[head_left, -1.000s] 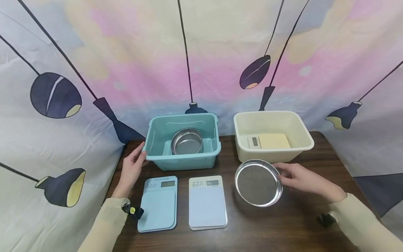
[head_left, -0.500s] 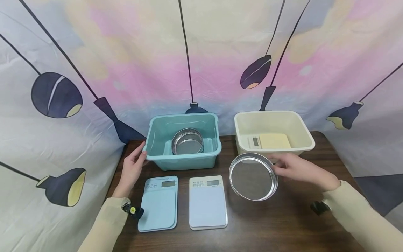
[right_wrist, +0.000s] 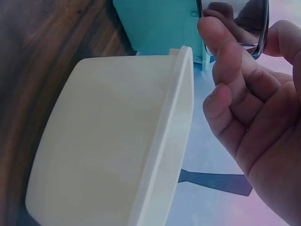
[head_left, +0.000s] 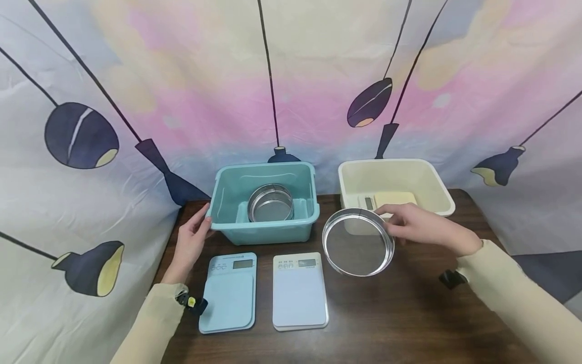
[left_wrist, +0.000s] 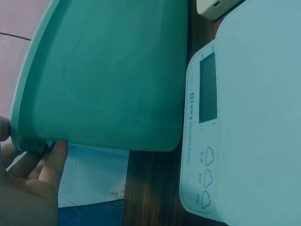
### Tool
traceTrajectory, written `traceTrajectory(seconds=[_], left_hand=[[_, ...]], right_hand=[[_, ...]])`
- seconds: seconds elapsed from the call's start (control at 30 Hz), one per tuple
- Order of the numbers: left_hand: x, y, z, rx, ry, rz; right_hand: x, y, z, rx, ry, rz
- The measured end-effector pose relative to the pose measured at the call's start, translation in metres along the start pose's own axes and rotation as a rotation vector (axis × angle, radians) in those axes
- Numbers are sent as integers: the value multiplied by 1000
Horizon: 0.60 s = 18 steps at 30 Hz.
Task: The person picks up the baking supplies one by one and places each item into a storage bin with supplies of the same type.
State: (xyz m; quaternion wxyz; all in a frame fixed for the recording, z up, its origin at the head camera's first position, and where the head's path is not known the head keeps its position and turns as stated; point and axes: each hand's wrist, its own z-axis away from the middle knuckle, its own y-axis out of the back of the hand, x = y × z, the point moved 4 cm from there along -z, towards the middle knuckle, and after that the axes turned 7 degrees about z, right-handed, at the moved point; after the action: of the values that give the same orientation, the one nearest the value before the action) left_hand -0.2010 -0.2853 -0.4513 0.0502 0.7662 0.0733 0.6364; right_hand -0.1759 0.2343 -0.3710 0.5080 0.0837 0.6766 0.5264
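My right hand (head_left: 418,227) pinches the rim of a round metal sieve (head_left: 356,247) with a fine mesh bottom. The sieve hangs above the table, in front of the cream basin (head_left: 395,167). In the right wrist view, only part of the shiny sieve wall (right_wrist: 242,21) shows between thumb and fingers. My left hand (head_left: 190,247) holds the left front corner of a teal basin (head_left: 263,233), its fingers at the rim in the left wrist view. Inside that basin sits another metal sieve (head_left: 271,203).
A light blue kitchen scale (head_left: 228,303) and a white kitchen scale (head_left: 300,298) lie side by side in front of the teal basin. Another scale, with a yellowish platform (head_left: 394,198), lies in the cream basin. A printed cloth hangs behind the dark wooden table (head_left: 436,323).
My right hand has carried the sieve away from me and to the left, up to the front of the cream basin. The left hand stays at the teal basin's corner.
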Motion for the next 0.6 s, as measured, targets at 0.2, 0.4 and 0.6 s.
traceTrajectory(seconds=[0.2,0.4,0.6], left_hand=[[1,0,0,2,0,-2],[2,1,0,1,0,-10],[1,0,0,0,4,-6]], right_hand=[[-4,7,-10,10,-19,0],[-9,15,-20,30,-6,15],[-12,20,-31,28,14,40]])
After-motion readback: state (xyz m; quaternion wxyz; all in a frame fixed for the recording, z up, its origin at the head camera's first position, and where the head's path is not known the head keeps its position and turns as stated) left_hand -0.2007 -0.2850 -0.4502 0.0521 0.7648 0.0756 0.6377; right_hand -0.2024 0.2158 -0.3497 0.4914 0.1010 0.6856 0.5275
